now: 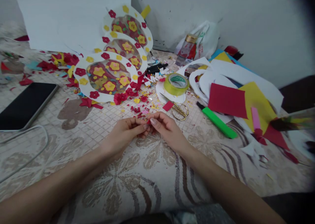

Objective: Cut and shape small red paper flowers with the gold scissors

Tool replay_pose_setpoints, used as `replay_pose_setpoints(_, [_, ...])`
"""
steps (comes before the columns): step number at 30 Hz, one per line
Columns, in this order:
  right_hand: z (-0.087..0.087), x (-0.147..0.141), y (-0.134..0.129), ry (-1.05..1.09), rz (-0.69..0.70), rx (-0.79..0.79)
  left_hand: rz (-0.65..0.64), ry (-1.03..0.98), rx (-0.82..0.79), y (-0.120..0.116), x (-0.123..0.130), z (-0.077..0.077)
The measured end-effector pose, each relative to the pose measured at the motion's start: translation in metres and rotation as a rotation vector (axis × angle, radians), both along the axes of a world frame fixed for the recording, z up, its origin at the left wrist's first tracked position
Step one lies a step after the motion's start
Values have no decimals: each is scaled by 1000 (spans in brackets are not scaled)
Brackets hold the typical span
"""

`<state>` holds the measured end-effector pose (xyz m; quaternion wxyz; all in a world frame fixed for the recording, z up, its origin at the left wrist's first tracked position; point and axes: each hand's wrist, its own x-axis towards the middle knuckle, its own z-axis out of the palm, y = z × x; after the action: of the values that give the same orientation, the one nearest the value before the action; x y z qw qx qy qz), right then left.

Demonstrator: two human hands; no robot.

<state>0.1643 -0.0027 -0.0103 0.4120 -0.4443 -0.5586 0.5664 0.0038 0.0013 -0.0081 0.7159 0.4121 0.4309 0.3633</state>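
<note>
My left hand [133,128] and my right hand [163,128] meet over the tablecloth, thumbs and fingertips pinched together. Between them shows a tiny red paper piece [149,121], mostly hidden by the fingers. Just beyond the hands lie small red paper scraps [137,112], gold-handled scissors [180,112] and a roll of yellow tape [175,83] on a white paper disc. Behind, to the left, white paper rings with red and yellow paper flowers [108,76] lean one behind another.
A phone [27,104] with a white cable [36,152] lies at left. To the right are a green highlighter [220,122], red paper [227,99], yellow paper [258,102] and white cutouts [261,86]. A gold-capped bottle [185,50] and a plastic bag [206,38] stand by the wall.
</note>
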Motion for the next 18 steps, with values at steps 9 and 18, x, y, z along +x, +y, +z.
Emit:
replay_pose_setpoints(9, [-2, -1, -3, -107, -81, 148, -58, 81, 86, 0, 0, -1])
replay_pose_setpoints(18, [1, 2, -2, -100, -57, 97, -68, 119, 86, 1, -2, 2])
